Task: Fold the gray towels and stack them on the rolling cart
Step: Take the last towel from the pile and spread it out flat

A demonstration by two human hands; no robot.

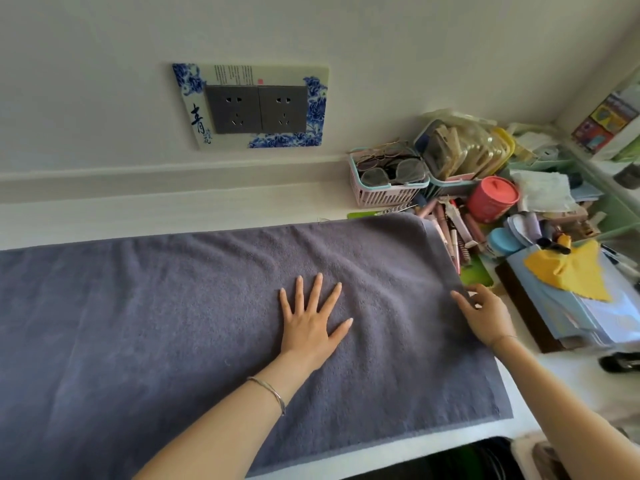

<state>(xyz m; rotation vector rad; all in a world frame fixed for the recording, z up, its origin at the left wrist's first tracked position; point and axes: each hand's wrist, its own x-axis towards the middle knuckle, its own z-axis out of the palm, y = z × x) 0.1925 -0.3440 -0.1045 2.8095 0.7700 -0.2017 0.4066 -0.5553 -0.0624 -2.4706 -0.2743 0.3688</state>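
A large gray towel (173, 306) lies spread flat across the white table (398, 452), running off the left edge of view. My left hand (311, 323) lies flat on the towel's middle, fingers spread and pressing down. My right hand (485, 315) is at the towel's right edge, fingers and thumb pinching the hem about halfway along that edge. No rolling cart is in view.
Right of the towel sits clutter: a pink basket of glasses (388, 178), a red lidded jar (491, 197), pens and tubes (453, 230), a yellow cloth (568, 268) on stacked blue papers. A double wall socket (256, 109) is on the wall behind.
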